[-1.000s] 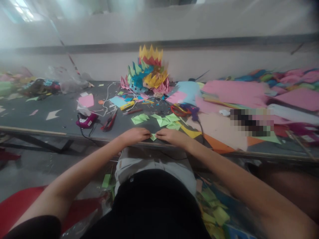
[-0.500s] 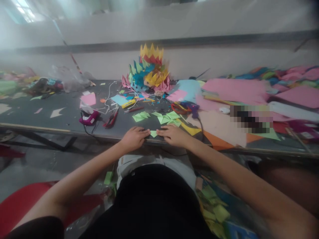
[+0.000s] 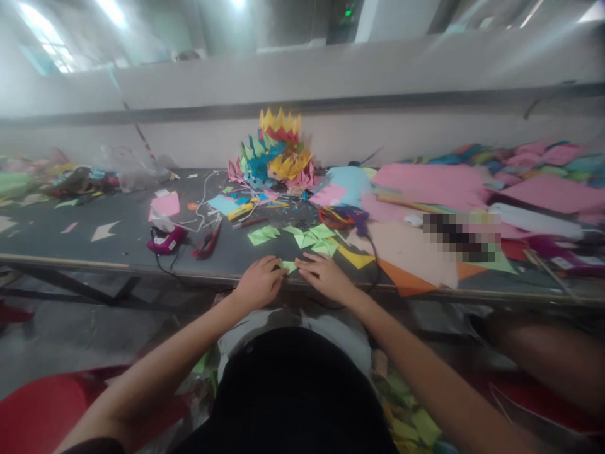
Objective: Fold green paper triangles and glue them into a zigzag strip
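Note:
A small piece of light green paper [image 3: 289, 267] lies at the front edge of the dark table, between my two hands. My left hand [image 3: 259, 281] has its fingers curled at the paper's left end, closed on it. From the right, my right hand [image 3: 325, 276] rests with fingers spread, its fingertips at the paper's right end. Just beyond are folded green pieces [image 3: 312, 237] and a smaller green group [image 3: 263, 235]. Behind them stands a colourful folded-paper model [image 3: 278, 151] with a yellow crown-like top.
Purple device [image 3: 166, 240] with a cord and red-handled pliers [image 3: 207, 243] sit left of my hands. A yellow cutter [image 3: 240, 211] lies farther back. Large pink sheets [image 3: 425, 183] and an orange sheet [image 3: 406, 280] cover the right side. At far right, a person's limb shows.
The view has tilted up, so the table sits lower in the picture. My left hand's fingers have curled more over the green paper, and my right hand's fingers have spread and lifted slightly.

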`<state>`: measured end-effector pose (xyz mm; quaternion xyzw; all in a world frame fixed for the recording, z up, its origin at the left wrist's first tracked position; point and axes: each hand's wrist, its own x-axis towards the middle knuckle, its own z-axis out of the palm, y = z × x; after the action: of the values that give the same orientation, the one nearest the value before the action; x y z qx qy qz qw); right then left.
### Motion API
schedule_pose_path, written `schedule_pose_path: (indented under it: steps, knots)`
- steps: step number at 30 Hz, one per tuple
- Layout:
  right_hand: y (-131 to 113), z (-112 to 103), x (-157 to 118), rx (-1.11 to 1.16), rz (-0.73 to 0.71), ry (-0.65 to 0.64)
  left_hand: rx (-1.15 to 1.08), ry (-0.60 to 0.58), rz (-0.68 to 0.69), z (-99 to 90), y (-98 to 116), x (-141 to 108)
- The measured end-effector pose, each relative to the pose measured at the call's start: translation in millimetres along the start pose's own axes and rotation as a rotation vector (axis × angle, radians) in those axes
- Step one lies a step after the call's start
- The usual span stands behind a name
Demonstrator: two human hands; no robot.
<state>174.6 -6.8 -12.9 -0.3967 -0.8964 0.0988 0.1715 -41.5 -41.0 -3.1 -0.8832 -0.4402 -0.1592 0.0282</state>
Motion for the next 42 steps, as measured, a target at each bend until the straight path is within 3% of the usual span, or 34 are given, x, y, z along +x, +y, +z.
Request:
schedule_pose_path:
  steps: [8,15,27,33,42]
  knots:
    - [0.0,9.1,7.1,-0.007,0.059,0.197,-0.253,-0.010,-0.019,4.8,-17.8,16.4]
    - [-10.0,3.9,16.8,0.068,0.065,0.176,-0.432,0.048,-0.028,11.2,-27.7,28.1]
    - [-21.2,4.7,31.8,0.054,0.310,0.074,-0.453,0.068,-0.308,19.8,-19.7,34.8]
    - [-18.1,7.3,30.1,0.160,0.314,0.106,-0.483,0.061,-0.291,21.4,-22.5,32.4]
    - [-20.5,13.6,32.8,0.049,0.359,0.099,-0.478,0.080,-0.307,22.5,-20.5,32.8]
